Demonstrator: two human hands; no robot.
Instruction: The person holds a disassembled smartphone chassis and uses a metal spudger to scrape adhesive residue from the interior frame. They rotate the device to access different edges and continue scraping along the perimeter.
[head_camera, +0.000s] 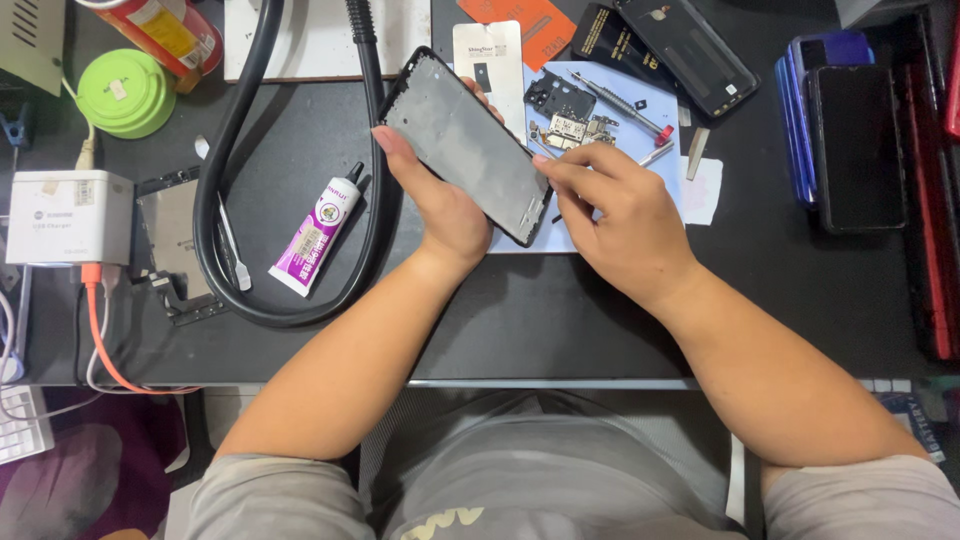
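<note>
1. Phone frame (465, 145), dark w/ grey inner face, sits tilted at centre-top of frame, lifted off the black desk (560, 320).
2. Left hand (440, 200) grips frame from below: thumb on its left long edge, fingers wrapped behind the far edge, clamped on it.
3. Right hand (615, 215) meets frame's lower-right corner; thumb & forefinger pinched together at the edge. Cannot tell whether they pinch the frame itself or a small tool/strip.
4. Doing it well (judgement): keep left-hand grip on the edges only, not the inner face; work the corner w/ light fingertip force, frame braced so it doesn't flex.
5. Nearby: glue tube (318, 232), purple/white, left of centre, inside loop of black hose (215, 190); light-blue mat (650, 110) upper centre-right w/ small boards & screwdriver (620, 103); stacked phones (850, 140) at right.
6. Hard to make out: fingertips of left hand hidden behind frame; mat partly covered by both hands; white charger box (70, 215) at left w/ cables cut by frame edge; green round container (128, 92) upper left, contents unseen.
</note>
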